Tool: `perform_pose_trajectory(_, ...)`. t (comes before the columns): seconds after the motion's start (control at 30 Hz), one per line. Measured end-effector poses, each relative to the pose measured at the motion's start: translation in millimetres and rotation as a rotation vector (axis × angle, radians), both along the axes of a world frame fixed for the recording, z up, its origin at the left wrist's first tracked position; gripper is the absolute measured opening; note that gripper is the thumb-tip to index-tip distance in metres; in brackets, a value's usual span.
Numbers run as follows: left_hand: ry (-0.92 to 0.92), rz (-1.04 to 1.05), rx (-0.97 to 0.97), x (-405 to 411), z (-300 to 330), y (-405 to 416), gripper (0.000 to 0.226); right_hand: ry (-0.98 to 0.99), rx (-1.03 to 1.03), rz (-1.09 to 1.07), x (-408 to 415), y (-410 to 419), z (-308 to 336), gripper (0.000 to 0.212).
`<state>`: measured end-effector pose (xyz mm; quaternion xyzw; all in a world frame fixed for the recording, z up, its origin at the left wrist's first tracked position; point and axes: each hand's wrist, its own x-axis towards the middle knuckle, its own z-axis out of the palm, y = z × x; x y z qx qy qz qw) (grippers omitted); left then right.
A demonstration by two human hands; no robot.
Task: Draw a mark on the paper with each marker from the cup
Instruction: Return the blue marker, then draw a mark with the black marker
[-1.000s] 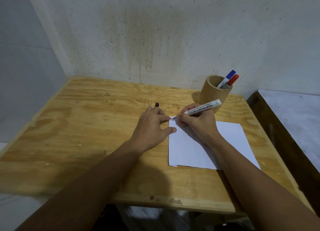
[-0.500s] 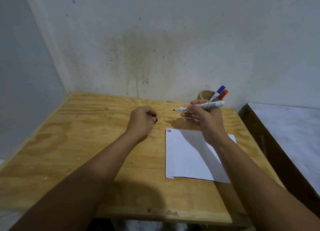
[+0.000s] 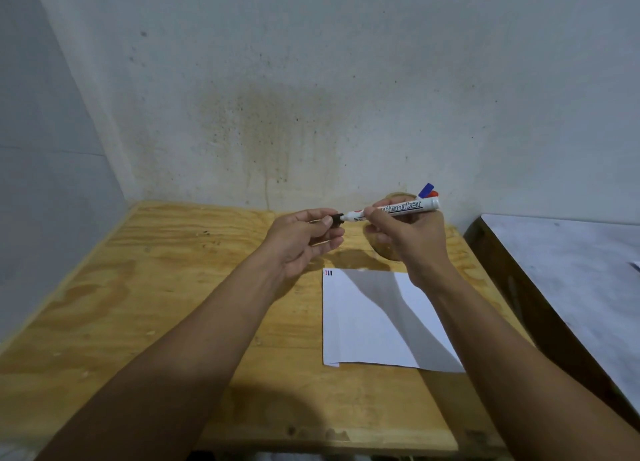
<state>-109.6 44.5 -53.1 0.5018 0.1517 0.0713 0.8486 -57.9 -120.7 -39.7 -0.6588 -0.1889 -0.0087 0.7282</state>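
Observation:
My right hand [image 3: 408, 239] holds a white marker [image 3: 398, 208] level above the table, its tip pointing left. A black cap [image 3: 336, 218] is pinched in my left hand [image 3: 301, 242] and sits right at the marker's tip. The tan cup [image 3: 401, 197] is mostly hidden behind my right hand; a blue marker [image 3: 426, 190] and a red marker [image 3: 433, 194] stick out of it. The white paper [image 3: 370, 322] lies on the wooden table [image 3: 156, 287] below my hands, with small red, blue and black marks [image 3: 328, 272] at its top left corner.
A stained grey wall [image 3: 311, 97] stands right behind the table. A second, grey-topped surface [image 3: 571, 270] adjoins the table on the right. My forearms cast shadows across the paper.
My right hand lifted the marker off the paper to mid-air. My left hand rose from the table with the cap and brought it to the marker's tip. The view tilted up.

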Motion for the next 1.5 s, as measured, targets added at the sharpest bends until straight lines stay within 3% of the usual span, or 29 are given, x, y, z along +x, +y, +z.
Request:
perform_pose_trajectory(0.1,-0.007,-0.021,0.025,0,3,-2,0.011,-0.018,-0.008,0.008,0,-3,5,0.025)
perform_pose_trajectory(0.37,-0.052,-0.076,0.076,-4,12,4,0.010,-0.063,-0.043,0.075,2,-9,14,0.011)
perform_pose_trajectory(0.8,-0.119,0.018,0.246,3,20,-14,0.008,-0.049,-0.045,0.068,7,-8,9,0.006)
perform_pose_trajectory(0.87,-0.107,0.031,0.350,7,19,-20,0.016,-0.056,-0.104,0.043,14,-12,12,0.010)
perform_pose_trajectory(1.0,-0.070,0.097,0.785,20,18,-30,0.042,-0.072,-0.222,-0.044,41,-30,36,0.021)
perform_pose_trajectory(1.17,-0.120,-0.042,1.280,31,19,-38,0.046,-0.220,-0.781,-0.225,69,-57,78,0.039)
perform_pose_trajectory(1.3,-0.161,-0.164,1.505,42,19,-48,0.056,-0.333,-1.179,-0.268,90,-64,95,0.032)
perform_pose_trajectory(1.5,-0.148,-0.258,1.604,47,13,-53,0.057,-0.337,-1.070,-0.202,93,-46,96,0.010)
